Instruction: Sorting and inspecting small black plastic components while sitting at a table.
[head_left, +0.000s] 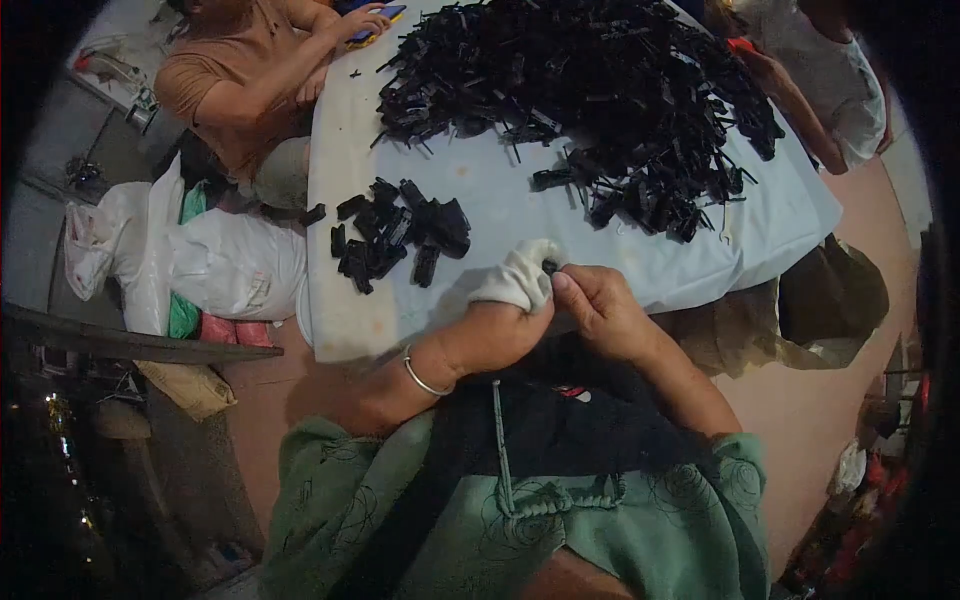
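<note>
My left hand [508, 305] wears a white cloth glove [520, 275] over its fingers and has a bangle at the wrist. It is closed around a small black part [549, 267], of which only a bit shows at the glove's edge. My right hand [603, 310] is closed too, with thumb and finger pinching the same part from the right. Both hands meet at the near edge of the cloth-covered table [500, 185]. To their left lies a small heap of black plastic pieces [395, 240]. A far bigger pile of thin black plastic parts [570, 80] covers the table's far side.
A person in a brown shirt [230, 75] sits at the far left, holding a phone [375, 25]. Another person in a light shirt [820, 80] is at the far right. White plastic sacks [235, 260] stand left of the table; a brown sack [830, 300] is at the right.
</note>
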